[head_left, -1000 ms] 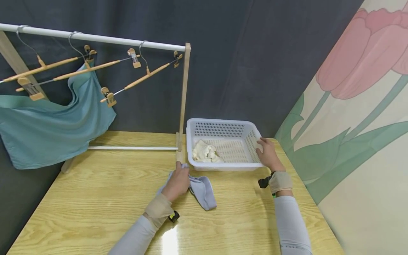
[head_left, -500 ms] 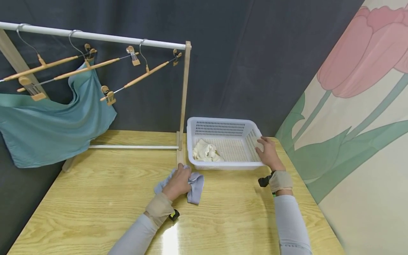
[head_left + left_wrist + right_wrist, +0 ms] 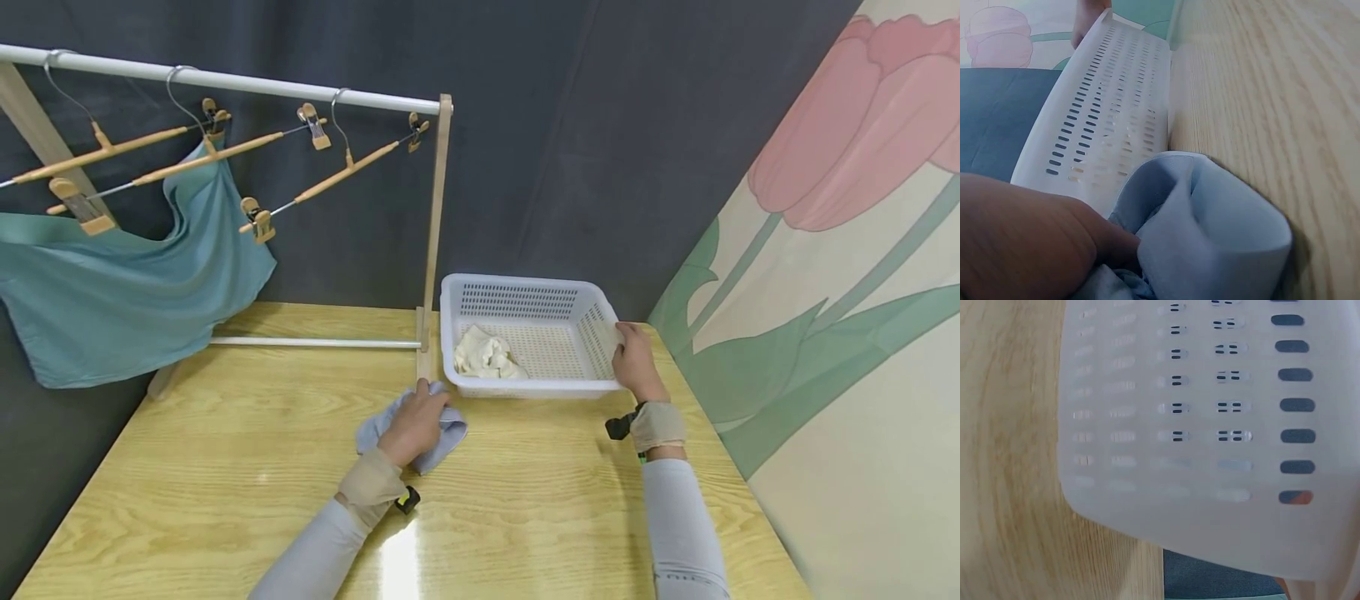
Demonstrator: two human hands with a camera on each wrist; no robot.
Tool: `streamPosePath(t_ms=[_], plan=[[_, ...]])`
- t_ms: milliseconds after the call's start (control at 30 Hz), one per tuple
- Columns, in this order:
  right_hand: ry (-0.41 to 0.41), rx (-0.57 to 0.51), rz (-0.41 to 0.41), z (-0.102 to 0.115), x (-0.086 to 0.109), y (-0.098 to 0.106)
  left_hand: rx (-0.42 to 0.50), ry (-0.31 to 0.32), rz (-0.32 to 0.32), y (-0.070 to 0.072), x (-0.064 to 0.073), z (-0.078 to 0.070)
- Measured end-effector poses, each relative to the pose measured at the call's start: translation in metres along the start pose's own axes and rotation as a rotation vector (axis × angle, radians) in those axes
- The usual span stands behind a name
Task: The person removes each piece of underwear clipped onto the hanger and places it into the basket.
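My left hand [image 3: 414, 427] grips a bunched lavender-blue cloth [image 3: 448, 433] on the table, just in front of the rack's foot. In the left wrist view, the cloth [image 3: 1222, 231] bulges in a loose wide fold beside the thumb and finger; its full shape is hidden. At the right end of a white perforated plastic basket [image 3: 536, 387], my right hand [image 3: 636, 360] holds the rim. A little skin shows through one slot of the basket wall [image 3: 1197, 481] in the right wrist view. Inside the basket's left part lies a crumpled cream cloth [image 3: 486, 354].
A wooden rack with a white rail [image 3: 262, 85] stands at the left. Several clip hangers [image 3: 347, 173] hang from it, with a teal cloth [image 3: 150, 287] clipped up. Dark fabric [image 3: 555, 167] backs the wooden table [image 3: 247, 467]; a painted wall [image 3: 847, 350] bounds the right side.
The lavender-blue cloth has been drawn left and gathered under my left hand. My right hand's fingers have shifted slightly outward on the basket rim. The basket stays in place.
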State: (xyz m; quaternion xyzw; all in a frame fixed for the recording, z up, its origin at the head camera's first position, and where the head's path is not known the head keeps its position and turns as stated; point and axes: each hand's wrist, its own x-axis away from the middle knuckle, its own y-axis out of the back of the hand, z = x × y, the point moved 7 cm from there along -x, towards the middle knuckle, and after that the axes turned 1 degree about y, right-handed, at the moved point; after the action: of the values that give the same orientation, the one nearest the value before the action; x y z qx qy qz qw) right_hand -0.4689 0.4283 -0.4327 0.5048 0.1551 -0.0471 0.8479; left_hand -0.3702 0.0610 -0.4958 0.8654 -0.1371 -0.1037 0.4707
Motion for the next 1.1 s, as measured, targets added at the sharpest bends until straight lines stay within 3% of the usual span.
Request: streamPosePath(t_ms=[233, 667, 967, 1100], plan=[[0.0, -0.016, -0.007, 0.0, -0.002, 0.001, 0.059, 0.043, 0.02, 0.001, -0.002, 0.007], [0.022, -0.023, -0.055, 0.002, -0.001, 0.001, 0.08, -0.016, 0.038, 0.016, -0.002, 0.016], [0.034, -0.038, -0.067, 0.003, 0.001, 0.004, 0.121, 0.002, 0.002, 0.048, 0.001, 0.033], [0.04, -0.039, -0.077, 0.004, 0.001, 0.003, 0.118, -0.016, -0.067, 0.07, 0.0, 0.038]])
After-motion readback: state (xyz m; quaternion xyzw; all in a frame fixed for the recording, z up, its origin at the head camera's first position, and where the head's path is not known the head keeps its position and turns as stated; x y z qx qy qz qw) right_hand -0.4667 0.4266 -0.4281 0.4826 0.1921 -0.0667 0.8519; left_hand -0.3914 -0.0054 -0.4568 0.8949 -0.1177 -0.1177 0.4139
